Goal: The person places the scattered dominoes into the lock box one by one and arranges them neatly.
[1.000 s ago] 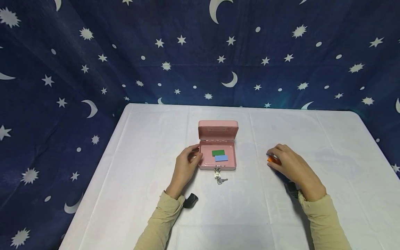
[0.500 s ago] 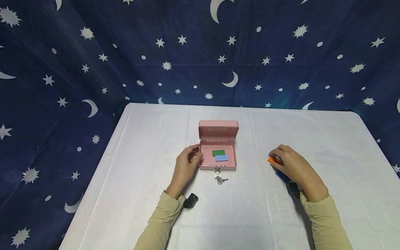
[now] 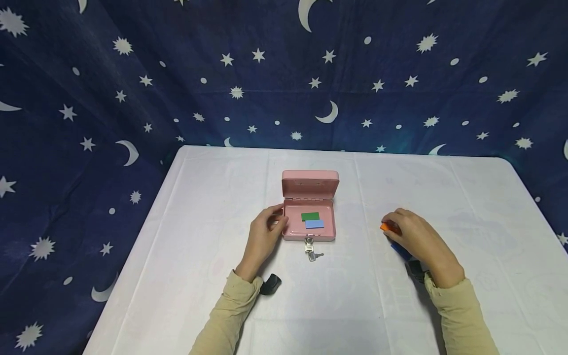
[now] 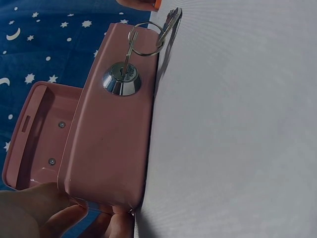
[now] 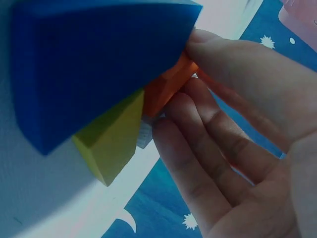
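Our left hand [image 3: 261, 238] holds the pink box [image 4: 109, 144] just below the head view's centre; toward the right, our right hand [image 3: 418, 238] pinches an orange block [image 5: 168, 85].

- Evenly, moderately bright in the head view, with soft shadows on the inner side of both sleeves [image 3: 226, 315] across the white tabletop [image 3: 337, 305].
- Dim and greyish in the left wrist view, with muted color on the pink cash box [image 4: 106, 148], a glint on the chrome lock [image 4: 121, 87] and a dark key shadow.
- Faintly ribbed there across the tabletop.
- Bluish, hazy and partly washed out in the right wrist view.
- Deeply shaded on the blue block [image 5: 99, 69], softly focused around the right hand [image 5: 237, 139] and orange block [image 5: 166, 89].
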The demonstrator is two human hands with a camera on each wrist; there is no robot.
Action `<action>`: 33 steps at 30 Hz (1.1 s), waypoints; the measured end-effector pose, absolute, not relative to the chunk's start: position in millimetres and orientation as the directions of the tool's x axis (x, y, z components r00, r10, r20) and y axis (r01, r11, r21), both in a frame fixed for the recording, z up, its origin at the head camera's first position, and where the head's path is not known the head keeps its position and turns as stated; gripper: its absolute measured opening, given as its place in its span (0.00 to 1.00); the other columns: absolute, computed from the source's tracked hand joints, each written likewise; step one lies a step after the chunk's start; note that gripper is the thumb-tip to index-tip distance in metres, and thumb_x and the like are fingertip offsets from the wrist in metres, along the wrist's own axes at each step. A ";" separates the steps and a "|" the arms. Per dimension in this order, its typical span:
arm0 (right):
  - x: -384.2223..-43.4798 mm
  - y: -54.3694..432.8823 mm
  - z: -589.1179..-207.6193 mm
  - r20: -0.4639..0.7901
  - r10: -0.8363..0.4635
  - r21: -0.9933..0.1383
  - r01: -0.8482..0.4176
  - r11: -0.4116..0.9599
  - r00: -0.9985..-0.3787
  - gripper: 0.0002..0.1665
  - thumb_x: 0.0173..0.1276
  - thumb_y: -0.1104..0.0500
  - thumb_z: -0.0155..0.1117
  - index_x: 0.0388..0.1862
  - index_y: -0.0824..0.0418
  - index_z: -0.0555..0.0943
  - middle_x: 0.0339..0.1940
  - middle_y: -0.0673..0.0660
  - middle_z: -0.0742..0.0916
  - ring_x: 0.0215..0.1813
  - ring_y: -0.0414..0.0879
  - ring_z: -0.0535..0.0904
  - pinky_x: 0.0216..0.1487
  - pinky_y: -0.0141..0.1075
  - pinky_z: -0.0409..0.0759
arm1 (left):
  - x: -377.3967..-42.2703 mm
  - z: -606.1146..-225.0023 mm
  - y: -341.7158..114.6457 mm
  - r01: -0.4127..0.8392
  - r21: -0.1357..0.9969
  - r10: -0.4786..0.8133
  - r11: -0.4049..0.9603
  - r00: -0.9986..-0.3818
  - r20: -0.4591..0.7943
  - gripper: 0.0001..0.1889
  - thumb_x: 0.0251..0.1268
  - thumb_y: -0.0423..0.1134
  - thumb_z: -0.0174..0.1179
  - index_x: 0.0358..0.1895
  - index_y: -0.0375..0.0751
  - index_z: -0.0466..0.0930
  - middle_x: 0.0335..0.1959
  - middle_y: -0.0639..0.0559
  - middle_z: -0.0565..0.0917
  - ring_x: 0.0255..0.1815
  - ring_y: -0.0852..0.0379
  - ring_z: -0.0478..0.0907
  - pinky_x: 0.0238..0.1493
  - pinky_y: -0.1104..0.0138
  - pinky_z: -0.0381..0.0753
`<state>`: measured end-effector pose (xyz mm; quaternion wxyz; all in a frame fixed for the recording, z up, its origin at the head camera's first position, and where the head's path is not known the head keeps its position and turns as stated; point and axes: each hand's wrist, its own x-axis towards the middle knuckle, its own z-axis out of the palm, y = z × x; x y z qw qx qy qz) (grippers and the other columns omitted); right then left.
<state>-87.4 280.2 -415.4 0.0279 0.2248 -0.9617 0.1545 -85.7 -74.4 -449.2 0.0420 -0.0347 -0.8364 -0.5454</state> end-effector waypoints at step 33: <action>-97.4 254.9 -398.0 0.186 -0.461 -0.331 -0.497 0.802 -0.868 0.09 0.55 0.68 0.75 0.35 0.64 0.84 0.30 0.53 0.80 0.31 0.44 0.71 0.32 0.38 0.73 | -85.4 -448.6 -74.3 0.093 0.899 0.003 0.428 -0.995 0.102 0.21 0.68 0.35 0.63 0.63 0.37 0.77 0.54 0.43 0.83 0.50 0.52 0.83 0.47 0.68 0.86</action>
